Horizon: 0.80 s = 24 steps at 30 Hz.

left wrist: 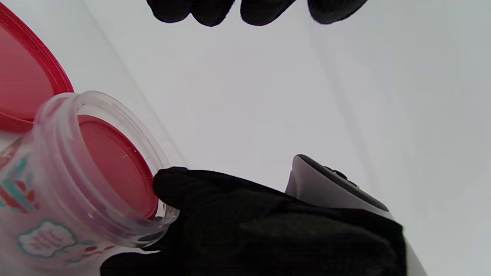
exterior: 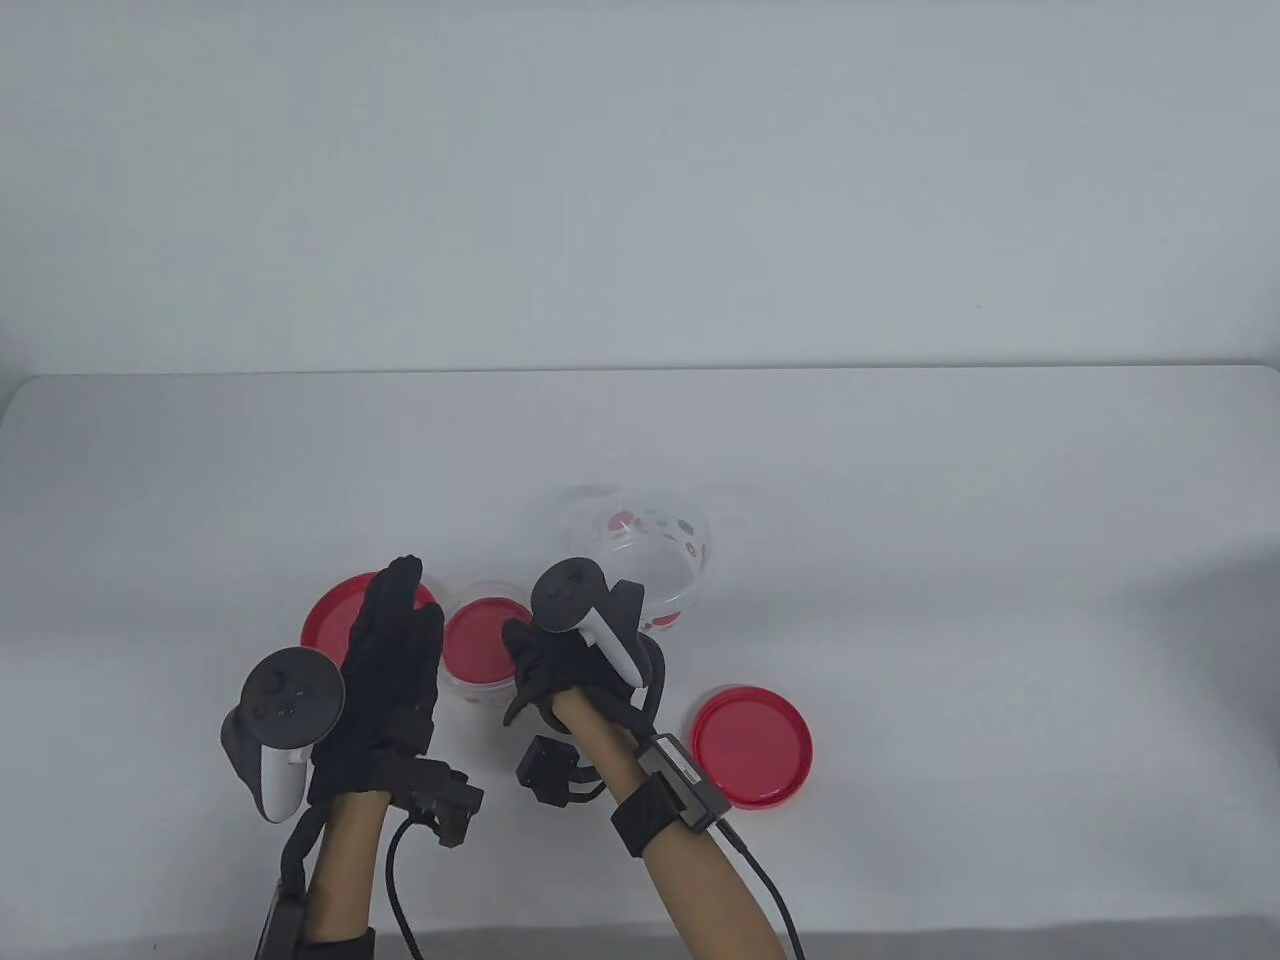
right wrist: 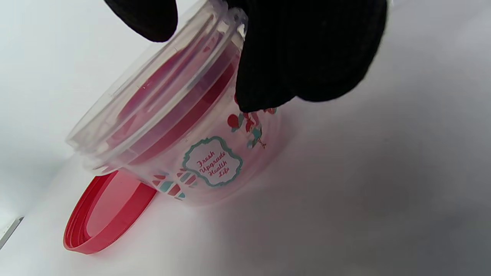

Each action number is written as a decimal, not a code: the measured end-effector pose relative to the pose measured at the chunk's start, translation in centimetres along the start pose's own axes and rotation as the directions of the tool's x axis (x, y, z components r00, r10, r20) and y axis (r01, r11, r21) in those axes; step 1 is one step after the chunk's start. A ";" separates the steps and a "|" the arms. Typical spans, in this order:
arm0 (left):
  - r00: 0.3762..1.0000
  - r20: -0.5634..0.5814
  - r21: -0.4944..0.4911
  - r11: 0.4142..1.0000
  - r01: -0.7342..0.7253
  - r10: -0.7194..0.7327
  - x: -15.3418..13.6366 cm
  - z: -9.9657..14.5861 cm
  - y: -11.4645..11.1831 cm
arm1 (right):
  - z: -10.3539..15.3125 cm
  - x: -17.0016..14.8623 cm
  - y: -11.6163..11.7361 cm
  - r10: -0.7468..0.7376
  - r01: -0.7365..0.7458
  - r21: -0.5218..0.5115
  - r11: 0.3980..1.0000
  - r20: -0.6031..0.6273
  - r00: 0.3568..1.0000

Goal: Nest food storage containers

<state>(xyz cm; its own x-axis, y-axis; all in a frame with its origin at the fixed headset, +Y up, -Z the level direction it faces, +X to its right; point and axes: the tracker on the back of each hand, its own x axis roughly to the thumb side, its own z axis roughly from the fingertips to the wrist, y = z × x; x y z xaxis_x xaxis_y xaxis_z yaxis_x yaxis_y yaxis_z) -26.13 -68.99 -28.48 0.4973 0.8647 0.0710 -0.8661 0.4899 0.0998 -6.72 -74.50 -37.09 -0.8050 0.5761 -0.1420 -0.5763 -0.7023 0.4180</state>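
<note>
Nearest the table camera, at about 6 o'clock, the right hand (exterior: pixel 560 665) grips the rim of the small clear plastic container with a red lid seated inside it (exterior: pixel 487 643); in the right wrist view its thumb and fingers (right wrist: pixel 303 57) are clamped on the threaded rim, so this grip is closed on the container. The left hand (exterior: pixel 390 680) hangs just beside it at 9 o'clock, fingers stretched out flat and apart, holding nothing.

The small container stands on the white tabletop (exterior: pixel 900 480) near the front centre, mouth up, its axis roughly upright; whether it is slightly tipped I cannot tell. The larger clear printed container (exterior: pixel 650 560) stands just behind it at 1 o'clock, mouth also up. A loose red round lid (exterior: pixel 752 747) lies at 4 o'clock, another red lid (exterior: pixel 335 610) at 9 o'clock under the left hand.

Risks, as I judge them: the rim hold is narrow and one-sided, so the container may swing or slip when lifted. If it reaches the larger mouth tilted, its base could catch the rim and knock that light container over.
</note>
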 end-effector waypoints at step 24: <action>0.955 -0.147 -0.108 0.956 -0.274 0.257 -3.5 -0.2 -2.1 | 6.7 -4.9 -4.2 -0.293 0.326 -0.109 0.939 0.242 0.925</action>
<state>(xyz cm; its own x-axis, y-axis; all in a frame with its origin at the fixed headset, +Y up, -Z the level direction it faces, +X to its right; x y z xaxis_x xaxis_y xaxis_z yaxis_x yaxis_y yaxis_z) -26.05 -73.08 -29.15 0.2444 0.9683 -0.0524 -0.9695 0.2431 -0.0311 0.55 -71.58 -32.13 -0.5416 0.8398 -0.0368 -0.8190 -0.5174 0.2482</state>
